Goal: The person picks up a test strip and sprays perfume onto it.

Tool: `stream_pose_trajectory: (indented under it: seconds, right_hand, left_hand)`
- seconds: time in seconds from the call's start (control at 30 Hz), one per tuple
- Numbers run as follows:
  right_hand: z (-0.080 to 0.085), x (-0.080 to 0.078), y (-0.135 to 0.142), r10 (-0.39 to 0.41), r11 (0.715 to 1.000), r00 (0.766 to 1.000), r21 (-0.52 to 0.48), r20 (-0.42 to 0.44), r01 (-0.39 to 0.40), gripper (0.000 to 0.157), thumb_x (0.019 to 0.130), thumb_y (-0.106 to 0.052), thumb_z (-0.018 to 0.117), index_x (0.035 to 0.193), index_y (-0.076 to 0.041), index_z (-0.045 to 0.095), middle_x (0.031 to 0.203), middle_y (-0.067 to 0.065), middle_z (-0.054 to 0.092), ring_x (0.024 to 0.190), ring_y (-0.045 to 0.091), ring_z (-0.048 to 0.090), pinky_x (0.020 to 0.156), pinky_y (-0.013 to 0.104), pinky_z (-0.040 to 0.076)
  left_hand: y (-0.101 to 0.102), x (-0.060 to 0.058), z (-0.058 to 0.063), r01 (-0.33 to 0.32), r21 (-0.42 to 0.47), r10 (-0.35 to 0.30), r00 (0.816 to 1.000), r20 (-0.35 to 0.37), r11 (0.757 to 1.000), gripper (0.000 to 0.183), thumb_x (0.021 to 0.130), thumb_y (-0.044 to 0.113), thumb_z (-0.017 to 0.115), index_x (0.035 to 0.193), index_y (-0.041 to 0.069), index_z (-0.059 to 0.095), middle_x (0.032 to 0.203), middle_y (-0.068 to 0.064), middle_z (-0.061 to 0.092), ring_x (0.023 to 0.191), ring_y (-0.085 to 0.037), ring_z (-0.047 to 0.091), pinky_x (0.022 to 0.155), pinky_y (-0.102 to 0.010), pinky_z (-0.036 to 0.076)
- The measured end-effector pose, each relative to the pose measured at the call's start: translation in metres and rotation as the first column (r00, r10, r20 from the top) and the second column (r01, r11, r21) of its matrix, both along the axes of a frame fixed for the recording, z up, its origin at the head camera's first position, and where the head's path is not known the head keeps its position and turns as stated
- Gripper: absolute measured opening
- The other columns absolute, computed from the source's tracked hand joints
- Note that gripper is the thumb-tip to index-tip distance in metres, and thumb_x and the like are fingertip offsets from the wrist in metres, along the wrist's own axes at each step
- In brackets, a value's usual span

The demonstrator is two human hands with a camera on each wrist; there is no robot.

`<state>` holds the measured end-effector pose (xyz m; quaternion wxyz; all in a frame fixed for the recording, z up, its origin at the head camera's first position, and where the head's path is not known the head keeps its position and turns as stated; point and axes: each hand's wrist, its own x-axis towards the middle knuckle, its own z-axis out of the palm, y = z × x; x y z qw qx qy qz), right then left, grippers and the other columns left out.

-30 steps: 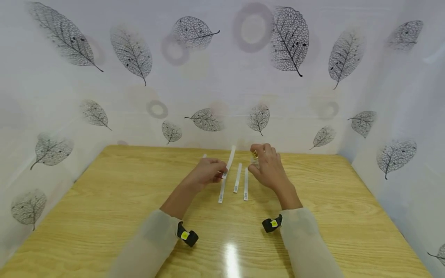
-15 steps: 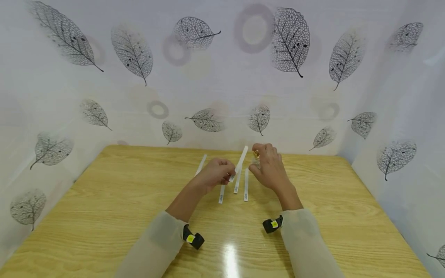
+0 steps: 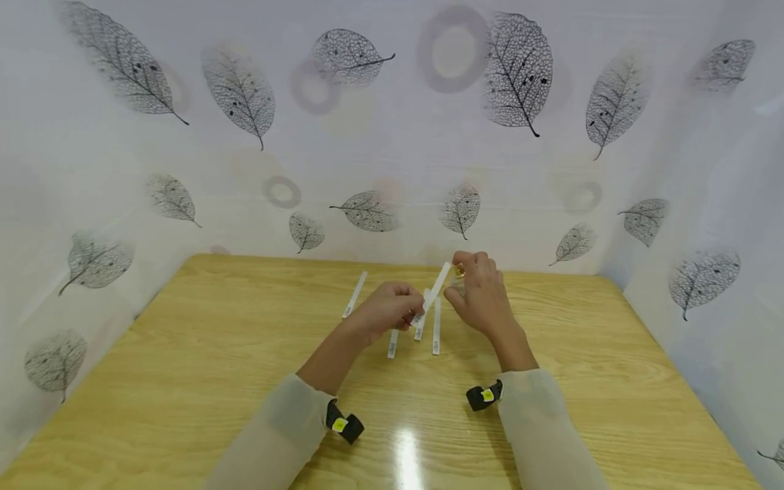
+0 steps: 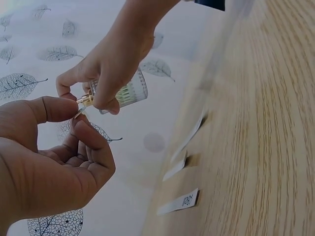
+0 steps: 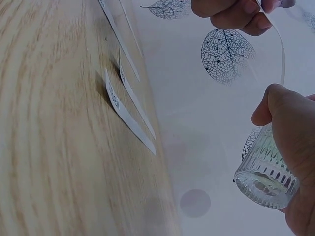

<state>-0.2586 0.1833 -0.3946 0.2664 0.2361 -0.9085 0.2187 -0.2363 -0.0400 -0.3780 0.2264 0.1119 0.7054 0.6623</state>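
Leftmost of the two, the left hand [image 3: 387,309] has moved rightward across the middle of the frame since a second ago, bringing its white paper strip [image 3: 437,284] toward the right hand [image 3: 480,292]; the whole of the far-left strip [image 3: 355,295] now shows, where the hand hid most of it earlier. That left hand pinches the lower end of its strip between thumb and forefinger, other fingers curled. Its strip slants to the upper right, the top end close by the gold neck [image 4: 86,100] of the bottle. In the right wrist view the strip bends in an arc; whether its tip touches the bottle I cannot tell.

Right of centre, the right hand grips a ribbed clear glass bottle [image 5: 266,169], fingers curled about it and one reaching over the gold top. In the left wrist view the bottle is tilted, its base toward the right.

Three more strips [image 3: 437,333] lie on the wooden table [image 3: 214,374] below the hands, dark lettering at their lower ends. Behind hangs a pale leaf-printed backdrop [image 3: 392,156].
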Motion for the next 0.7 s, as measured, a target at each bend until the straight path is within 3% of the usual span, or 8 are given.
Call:
stream_pose_trajectory:
  seconds: [0.3, 0.7]
  right_hand:
    - [-0.0002, -0.0008, 0.0035, -0.004, 1.0, 0.998, -0.028, -0.067, 0.002, 0.051, 0.083, -0.01, 0.068, 0.126, -0.014, 0.041, 0.097, 0.019, 0.05, 0.079, 0.037, 0.045, 0.063, 0.048, 0.036]
    - [0.0, -0.0021, 0.0021, 0.015, 0.999, 0.996, -0.044, -0.093, -0.019, 0.047, 0.084, -0.009, 0.066, 0.123, -0.013, 0.04, 0.092, 0.015, 0.047, 0.075, 0.033, 0.04, 0.062, 0.043, 0.03]
  left_hand:
    - [0.0038, 0.0048, 0.0072, 0.031, 0.001, -0.031, 0.999, -0.017, 1.0, 0.016, 0.097, 0.013, 0.055, 0.084, 0.007, 0.062, 0.079, -0.006, 0.054, 0.07, -0.017, 0.047, 0.069, -0.034, 0.048]
    - [0.0021, 0.0074, 0.0097, 0.01, -0.006, -0.01, 1.0, -0.001, 1.0, 0.013, 0.097, 0.013, 0.056, 0.088, 0.006, 0.062, 0.08, -0.006, 0.056, 0.07, -0.017, 0.048, 0.068, -0.032, 0.049]
